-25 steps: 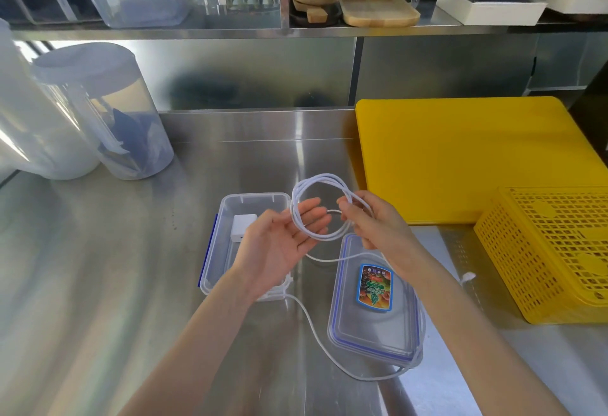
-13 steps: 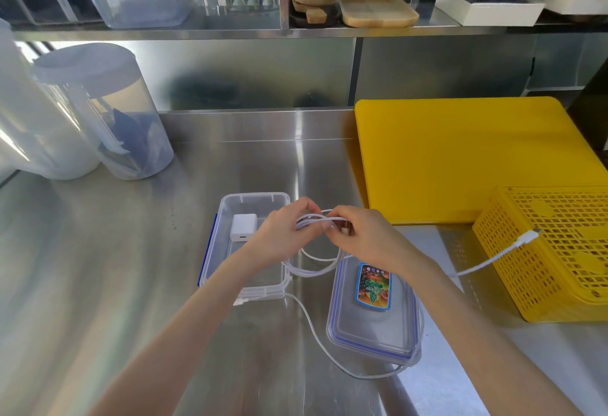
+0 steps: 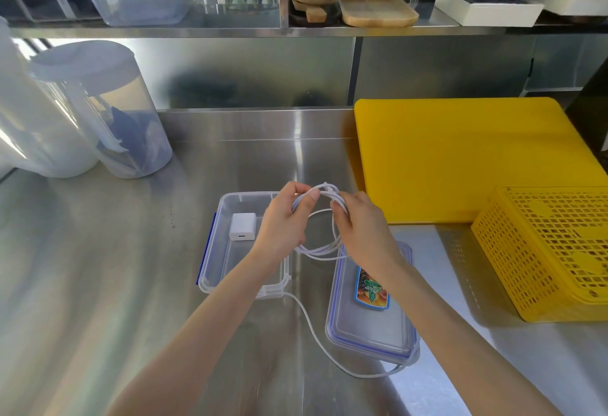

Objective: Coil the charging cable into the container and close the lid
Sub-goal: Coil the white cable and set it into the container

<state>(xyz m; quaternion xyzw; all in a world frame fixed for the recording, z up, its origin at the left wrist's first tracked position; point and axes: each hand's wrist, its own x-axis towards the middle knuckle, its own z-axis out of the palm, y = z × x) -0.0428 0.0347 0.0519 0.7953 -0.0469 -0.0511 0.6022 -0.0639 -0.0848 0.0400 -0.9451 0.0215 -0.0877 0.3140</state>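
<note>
A: so where's the charging cable [image 3: 320, 247] right now?

B: mostly up in the air. The left hand [image 3: 283, 221] has its grip curled around a bundle of white loops, thumb pressed on top. The right hand [image 3: 360, 229] is pinching the same loops just beside it, near the knotted bit at the top.

A: and the rest of it?

B: the loops hang down between both hands, above the gap between the container [image 3: 214, 270] and the lid [image 3: 371, 333]. One loose strand trails over the counter [image 3: 115, 267] and curls around the lid's near corner.

A: container open?

B: yep, lid's lying flat to its right. There's a white charger block [image 3: 242, 227] inside the container.
</note>
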